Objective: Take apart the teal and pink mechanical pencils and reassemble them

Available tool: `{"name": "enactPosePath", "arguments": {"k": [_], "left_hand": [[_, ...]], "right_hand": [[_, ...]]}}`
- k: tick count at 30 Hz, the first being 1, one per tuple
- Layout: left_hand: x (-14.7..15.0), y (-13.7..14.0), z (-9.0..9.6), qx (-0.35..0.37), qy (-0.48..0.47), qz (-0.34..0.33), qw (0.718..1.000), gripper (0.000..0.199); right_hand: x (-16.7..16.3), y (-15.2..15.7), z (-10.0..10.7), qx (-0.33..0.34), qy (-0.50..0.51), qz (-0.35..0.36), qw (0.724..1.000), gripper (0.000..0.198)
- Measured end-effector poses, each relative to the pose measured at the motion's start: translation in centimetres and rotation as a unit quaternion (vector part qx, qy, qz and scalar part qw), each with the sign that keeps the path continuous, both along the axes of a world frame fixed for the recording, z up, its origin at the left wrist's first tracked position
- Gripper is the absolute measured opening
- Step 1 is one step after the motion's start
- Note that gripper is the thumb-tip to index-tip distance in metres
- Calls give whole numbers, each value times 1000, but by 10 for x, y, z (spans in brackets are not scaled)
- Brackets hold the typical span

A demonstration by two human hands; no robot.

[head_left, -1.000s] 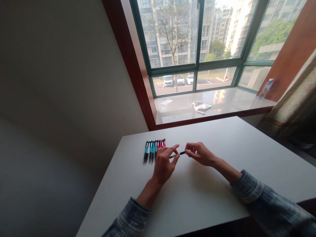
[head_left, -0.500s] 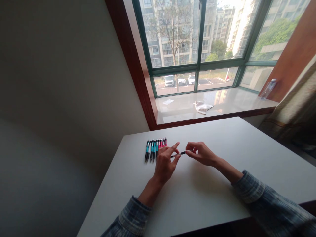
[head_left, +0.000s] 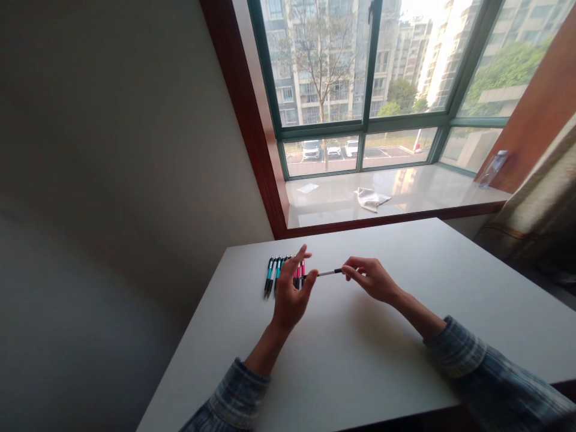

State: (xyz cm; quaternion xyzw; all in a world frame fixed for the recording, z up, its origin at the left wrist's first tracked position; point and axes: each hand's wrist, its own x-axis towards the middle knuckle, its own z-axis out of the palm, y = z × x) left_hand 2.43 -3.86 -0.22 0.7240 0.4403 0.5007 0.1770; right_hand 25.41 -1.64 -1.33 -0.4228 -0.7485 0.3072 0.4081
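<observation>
Between my hands, a thin pen (head_left: 329, 273) with a pale middle and black parts is held nearly level above the white table. My right hand (head_left: 371, 280) pinches its right end between thumb and fingers. At the other end, my left hand (head_left: 288, 297) has its thumb against the pen, with some fingers raised; the exact finger contact is partly hidden. Behind and left of my left hand lies a row of several pens (head_left: 270, 277), turquoise ones to the left and pink ones to the right. My left hand covers part of that row.
The white table (head_left: 360, 354) meets a wall on the left and a window sill (head_left: 333, 207) at the back. On the sill lie a crumpled cloth (head_left: 371, 199) and a paper piece (head_left: 308, 188). A clear bottle (head_left: 492, 169) and a curtain (head_left: 531, 174) are at the right.
My left hand has shifted left and away from my right hand, tilting more upright. More of the pen's pale length shows between them. My right hand has barely moved.
</observation>
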Motion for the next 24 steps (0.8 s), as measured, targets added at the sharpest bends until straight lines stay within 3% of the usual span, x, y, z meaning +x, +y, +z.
{"name": "enactPosePath", "arguments": {"k": [5, 10, 13, 17, 20, 24], "left_hand": [[2, -3, -3, -78, -85, -36, 993, 58], [-9, 9, -2, -77, -154, 65, 983, 55], [-12, 15, -3, -148, -193, 31, 970, 50], [-10, 17, -8, -190, -269, -21, 944, 53], [-9, 18, -9, -202, -309, -14, 929, 54], [-10, 19, -7, -213, -328, 0, 920, 58]], "right_hand": [[-10, -7, -1, -24, 4, 42, 999, 42], [-10, -2, -4, 10, 86, -89, 992, 42], [-12, 0, -8, 8, 146, -142, 979, 43], [-29, -8, -16, -7, 86, -61, 994, 35], [-44, -17, -19, -11, 39, 2, 999, 27], [-55, -21, -22, -32, 41, 32, 998, 21]]}}
